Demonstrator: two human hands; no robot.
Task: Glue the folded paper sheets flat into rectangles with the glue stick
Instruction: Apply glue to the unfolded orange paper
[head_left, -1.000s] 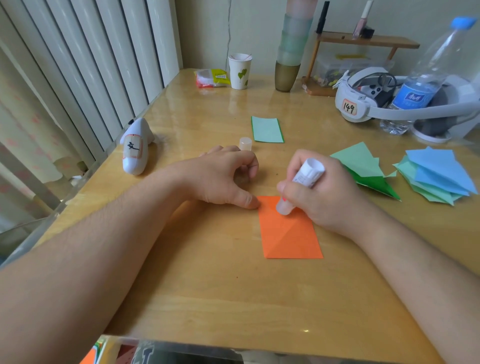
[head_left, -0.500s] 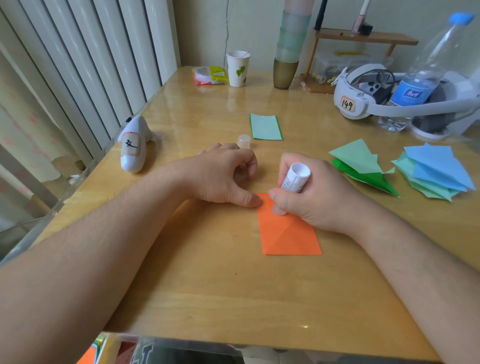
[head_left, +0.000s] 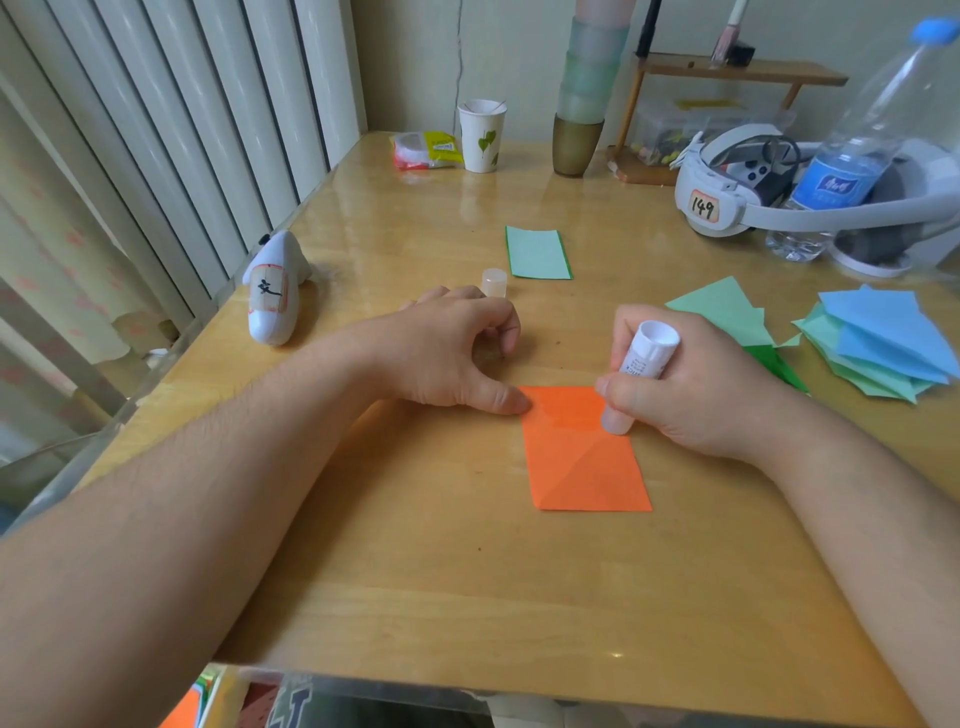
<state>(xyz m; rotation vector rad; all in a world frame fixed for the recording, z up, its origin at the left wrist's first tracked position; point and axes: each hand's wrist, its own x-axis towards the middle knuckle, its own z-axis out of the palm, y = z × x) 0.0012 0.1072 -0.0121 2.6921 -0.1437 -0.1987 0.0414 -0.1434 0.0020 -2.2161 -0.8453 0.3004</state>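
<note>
A: Specimen is the orange paper, folded to a rectangle, flat on the desk near centre. Long axis runs near to far. Diagonal creases cross its face; the near half shows a faint triangle.

B: Hand positions?

A: Left hand has its thumb tip pressed on the far-left corner of the orange paper, the other fingers curled loosely above the desk, holding nothing. Right hand grips the glue stick, fingers wrapped around the white tube.

B: Stick orientation?

A: Tilted, base end up and to the right, tip down on the paper's right edge, at its far half. I cannot tell whether any glue film shows on the sheet.

B: Other stock?

A: A pale green rectangle lies flat farther back on the desk. The glue cap stands just beyond the left hand. To the right, green folded sheets sit partly behind the right hand, and a blue and green stack lies at the far right.
</note>
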